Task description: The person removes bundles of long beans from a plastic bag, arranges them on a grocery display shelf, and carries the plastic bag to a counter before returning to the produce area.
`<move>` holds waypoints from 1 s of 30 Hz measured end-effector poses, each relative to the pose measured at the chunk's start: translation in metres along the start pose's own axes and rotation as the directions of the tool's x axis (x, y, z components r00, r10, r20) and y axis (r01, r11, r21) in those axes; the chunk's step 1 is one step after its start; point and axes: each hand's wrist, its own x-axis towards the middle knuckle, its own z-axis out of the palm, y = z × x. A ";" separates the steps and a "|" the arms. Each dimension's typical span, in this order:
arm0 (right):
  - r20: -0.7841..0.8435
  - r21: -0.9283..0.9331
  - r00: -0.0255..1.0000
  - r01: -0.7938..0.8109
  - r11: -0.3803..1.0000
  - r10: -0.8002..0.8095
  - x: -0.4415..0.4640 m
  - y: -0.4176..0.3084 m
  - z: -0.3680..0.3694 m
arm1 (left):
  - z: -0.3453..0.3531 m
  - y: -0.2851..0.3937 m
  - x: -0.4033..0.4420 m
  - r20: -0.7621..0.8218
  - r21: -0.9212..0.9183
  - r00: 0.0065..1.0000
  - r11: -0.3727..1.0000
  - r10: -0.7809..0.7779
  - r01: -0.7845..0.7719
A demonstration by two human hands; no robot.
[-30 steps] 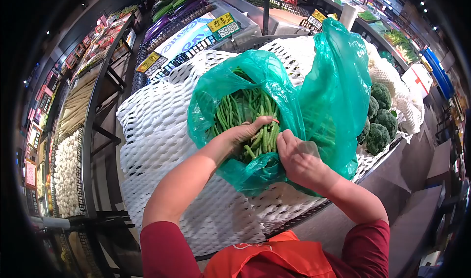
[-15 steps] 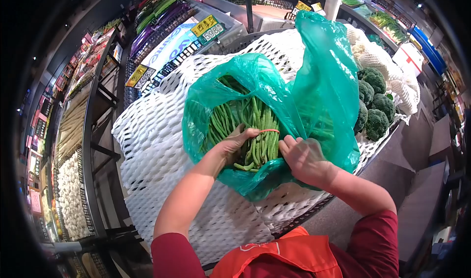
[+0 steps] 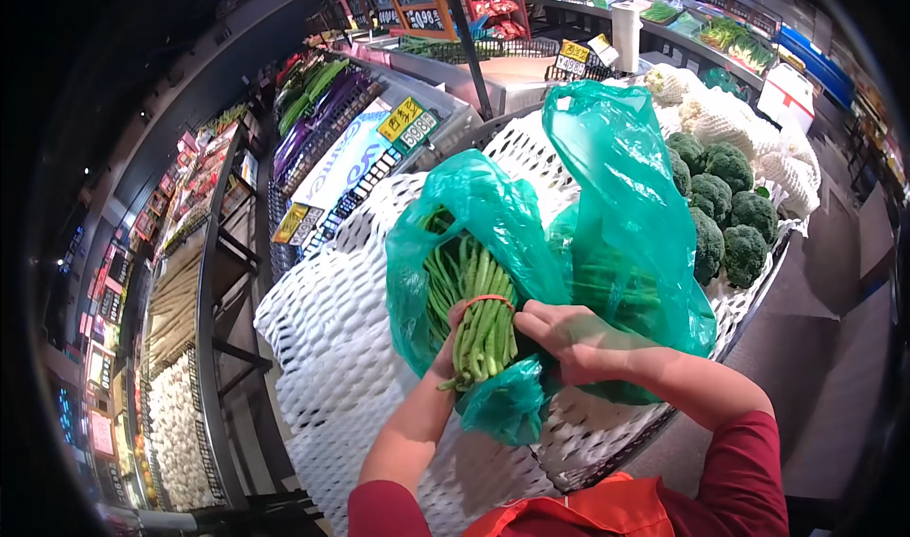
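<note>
A bunch of long green beans (image 3: 485, 333), bound by an orange-red rubber band (image 3: 489, 298), sticks out of the mouth of a green plastic bag (image 3: 474, 191). My left hand (image 3: 447, 345) is wrapped around the left side of the bunch, its fingers partly hidden behind the stems. On the other side, my right hand (image 3: 569, 340) is closed on the bag's plastic, its fingertips beside the bunch. More beans show inside the bag, behind the banded bunch. To the right stands more green plastic (image 3: 616, 177) with green stems seen through it.
White foam netting (image 3: 379, 385) covers the stand under the bag. Several broccoli heads (image 3: 730, 167) and net-wrapped cauliflowers (image 3: 701, 101) lie at the right. Price signs (image 3: 408, 125) and eggplants (image 3: 327, 120) are at the back left. A shelf of white garlic-like bulbs (image 3: 180, 414) runs along the left.
The banded bunch has come up and toward me, its stem ends now projecting past the bag's rim. My left hand has moved lower around it. The camera view has shifted.
</note>
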 end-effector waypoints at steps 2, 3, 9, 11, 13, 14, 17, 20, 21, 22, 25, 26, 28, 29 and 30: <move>-0.076 -0.056 0.991 0.108 0.993 -0.112 0.004 -0.007 -0.003 | -0.006 0.003 0.000 -0.083 0.058 0.993 0.995 0.082 -0.077; -0.126 -0.088 0.974 0.180 0.980 -0.190 0.005 -0.010 -0.004 | -0.006 0.005 0.000 -0.125 0.091 0.985 0.990 0.122 -0.111; -0.164 -0.350 0.935 0.242 0.905 -0.314 0.001 -0.022 -0.017 | 0.079 0.014 -0.040 -0.008 0.349 0.900 0.844 0.436 -0.406; -0.150 -0.452 0.926 0.247 0.857 -0.346 0.004 -0.023 -0.016 | 0.092 0.021 -0.057 -0.014 0.486 0.887 0.779 0.461 -0.397; -0.133 -0.517 0.914 0.265 0.814 -0.383 0.009 -0.027 -0.015 | 0.096 0.024 -0.069 0.004 0.462 0.872 0.773 0.489 -0.435; -0.115 -0.514 0.907 0.295 0.805 -0.406 0.011 -0.029 -0.013 | 0.100 0.025 -0.073 0.001 0.450 0.861 0.769 0.508 -0.455; -0.067 -0.478 0.883 0.381 0.792 -0.465 0.018 -0.041 -0.018 | 0.113 0.029 -0.085 -0.030 0.341 0.852 0.807 0.522 -0.482; -0.028 -0.367 0.910 0.376 0.851 -0.414 0.017 -0.050 -0.022 | 0.112 0.041 -0.095 0.081 0.269 0.903 0.863 0.421 -0.426; -0.041 -0.295 0.925 0.351 0.889 -0.378 0.016 -0.059 -0.020 | 0.110 0.038 -0.097 -0.007 0.402 0.871 0.799 0.492 -0.448; -0.049 -0.223 0.940 0.318 0.921 -0.337 0.014 -0.071 -0.018 | 0.110 0.037 -0.099 -0.025 0.442 0.854 0.772 0.520 -0.457; -0.008 -0.369 0.959 0.261 0.892 -0.284 0.012 -0.086 -0.010 | 0.116 0.033 -0.097 -0.007 0.474 0.850 0.750 0.526 -0.460; -0.001 -0.416 0.952 0.277 0.866 -0.305 0.012 -0.083 -0.005 | 0.118 0.031 -0.096 -0.017 0.476 0.840 0.743 0.543 -0.470; 0.047 -0.519 0.943 0.305 0.799 -0.329 0.011 -0.084 -0.001 | 0.110 0.035 -0.096 0.019 0.455 0.852 0.754 0.524 -0.474; 0.086 -0.553 0.929 0.345 0.759 -0.360 0.009 -0.084 -0.003 | 0.111 0.034 -0.096 -0.024 0.490 0.831 0.731 0.555 -0.475; 0.125 -0.583 0.914 0.383 0.717 -0.387 0.005 -0.083 -0.006 | 0.113 0.033 -0.096 -0.066 0.525 0.808 0.709 0.585 -0.470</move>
